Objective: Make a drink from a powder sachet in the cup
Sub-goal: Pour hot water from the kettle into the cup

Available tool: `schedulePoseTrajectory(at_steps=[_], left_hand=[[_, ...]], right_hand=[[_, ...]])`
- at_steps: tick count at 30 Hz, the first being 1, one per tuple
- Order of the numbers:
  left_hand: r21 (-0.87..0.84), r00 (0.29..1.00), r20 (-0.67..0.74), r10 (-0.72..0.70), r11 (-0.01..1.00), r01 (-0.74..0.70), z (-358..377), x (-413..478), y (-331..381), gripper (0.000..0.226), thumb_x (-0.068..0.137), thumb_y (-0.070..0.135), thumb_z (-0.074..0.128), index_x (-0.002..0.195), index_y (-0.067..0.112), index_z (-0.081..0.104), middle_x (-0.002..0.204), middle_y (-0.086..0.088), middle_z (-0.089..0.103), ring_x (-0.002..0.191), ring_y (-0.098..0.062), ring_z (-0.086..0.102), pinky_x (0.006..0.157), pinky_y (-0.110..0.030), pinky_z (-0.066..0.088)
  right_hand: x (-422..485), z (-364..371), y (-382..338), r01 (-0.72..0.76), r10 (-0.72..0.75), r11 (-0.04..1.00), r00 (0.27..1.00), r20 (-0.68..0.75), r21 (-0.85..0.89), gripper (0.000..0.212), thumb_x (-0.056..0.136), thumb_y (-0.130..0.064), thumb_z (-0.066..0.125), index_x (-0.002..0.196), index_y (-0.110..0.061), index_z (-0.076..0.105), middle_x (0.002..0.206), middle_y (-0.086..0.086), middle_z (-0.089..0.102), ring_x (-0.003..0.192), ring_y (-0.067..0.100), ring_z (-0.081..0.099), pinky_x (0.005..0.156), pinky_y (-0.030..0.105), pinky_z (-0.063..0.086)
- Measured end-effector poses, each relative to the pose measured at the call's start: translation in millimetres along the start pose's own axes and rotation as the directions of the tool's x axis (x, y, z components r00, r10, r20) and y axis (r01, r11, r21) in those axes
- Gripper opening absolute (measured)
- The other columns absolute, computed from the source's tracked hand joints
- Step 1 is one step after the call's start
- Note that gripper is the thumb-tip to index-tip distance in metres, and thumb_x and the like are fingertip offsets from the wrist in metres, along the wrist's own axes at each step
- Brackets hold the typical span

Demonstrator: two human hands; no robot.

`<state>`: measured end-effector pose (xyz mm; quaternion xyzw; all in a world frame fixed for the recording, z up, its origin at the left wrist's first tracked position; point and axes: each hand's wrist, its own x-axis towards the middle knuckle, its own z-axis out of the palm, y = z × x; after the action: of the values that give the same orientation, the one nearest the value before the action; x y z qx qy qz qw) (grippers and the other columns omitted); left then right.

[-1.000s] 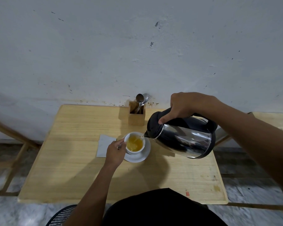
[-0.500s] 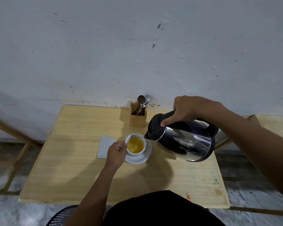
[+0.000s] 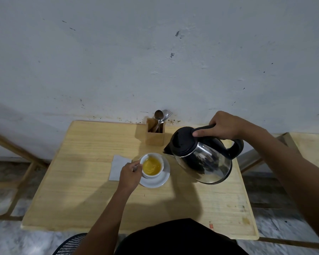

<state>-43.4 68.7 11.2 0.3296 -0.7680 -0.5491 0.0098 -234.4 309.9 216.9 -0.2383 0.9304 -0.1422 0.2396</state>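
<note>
A white cup (image 3: 152, 166) holding yellow liquid stands on a white saucer (image 3: 158, 181) in the middle of the wooden table (image 3: 81, 190). My left hand (image 3: 129, 174) is closed on a small metal spoon handle (image 3: 135, 168) at the cup's left rim. My right hand (image 3: 221, 126) grips the black handle of a steel kettle (image 3: 203, 157), held above the table to the right of the cup. The kettle is nearly level, its spout (image 3: 167, 150) just above and right of the cup. No water stream is visible.
A white paper napkin (image 3: 117, 167) lies left of the cup, partly under my left hand. A wooden cutlery holder (image 3: 155, 133) with spoons stands at the table's back edge against the wall. A second table's corner (image 3: 313, 150) shows at the right.
The kettle has tipped back toward level and moved slightly right, its spout lifting away from the cup. The pouring has stopped. My left hand stays at the cup with the spoon.
</note>
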Motion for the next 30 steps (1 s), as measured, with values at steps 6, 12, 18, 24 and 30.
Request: schedulePoseTrajectory(at_steps=[6,12,18,24,30], left_hand=[[-0.054,0.996,-0.063,-0.059,0.997,0.056,5,-1,2,0.028,0.091,0.023,0.057,0.115,0.012,0.066,0.098,-0.016,0.069,0.089,-0.028,0.066,0.084,-0.039,0.052],[-0.098,0.980,-0.178,-0.089,0.993,0.072,15,-3,5,0.026,0.090,0.028,0.059,0.107,0.012,0.069,0.097,-0.014,0.071,0.091,-0.029,0.067,0.088,-0.043,0.054],[-0.092,0.961,-0.258,-0.100,0.993,0.079,25,-7,11,0.025,0.092,0.024,0.056,0.106,0.008,0.069,0.101,-0.013,0.069,0.094,-0.028,0.064,0.083,-0.034,0.049],[-0.096,0.927,-0.357,-0.113,0.992,0.084,35,-10,18,0.025,0.092,0.018,0.055,0.106,0.003,0.069,0.105,-0.016,0.070,0.101,-0.030,0.062,0.089,-0.035,0.046],[-0.081,0.886,-0.441,-0.142,0.990,0.119,46,-11,24,0.025,0.093,0.017,0.053,0.102,0.000,0.069,0.103,-0.019,0.070,0.101,-0.033,0.062,0.086,-0.033,0.042]], right_hand=[[-10,2,50,0.096,-0.016,0.945,0.968,-0.251,0.313,0.092,0.059,-0.084,0.061,0.044,0.005,0.044,0.043,0.012,0.038,0.041,0.021,0.037,0.055,0.034,0.035],[-16,-2,91,0.203,0.045,0.859,0.885,-0.464,0.471,0.080,0.073,-0.060,0.068,0.040,0.009,0.044,0.037,0.014,0.041,0.037,0.022,0.038,0.046,0.024,0.035],[-5,-3,124,0.241,0.103,0.819,0.831,-0.546,0.521,0.071,0.085,-0.040,0.070,0.048,0.017,0.047,0.045,0.014,0.043,0.042,0.024,0.041,0.041,0.021,0.034],[9,6,141,0.290,0.074,0.802,0.819,-0.568,0.522,0.063,0.088,-0.034,0.068,0.045,0.009,0.051,0.044,0.025,0.048,0.042,0.025,0.044,0.054,0.031,0.040],[24,17,157,0.315,0.068,0.775,0.821,-0.567,0.548,0.059,0.088,-0.034,0.069,0.034,-0.014,0.053,0.034,0.008,0.044,0.036,0.022,0.042,0.049,0.027,0.038]])
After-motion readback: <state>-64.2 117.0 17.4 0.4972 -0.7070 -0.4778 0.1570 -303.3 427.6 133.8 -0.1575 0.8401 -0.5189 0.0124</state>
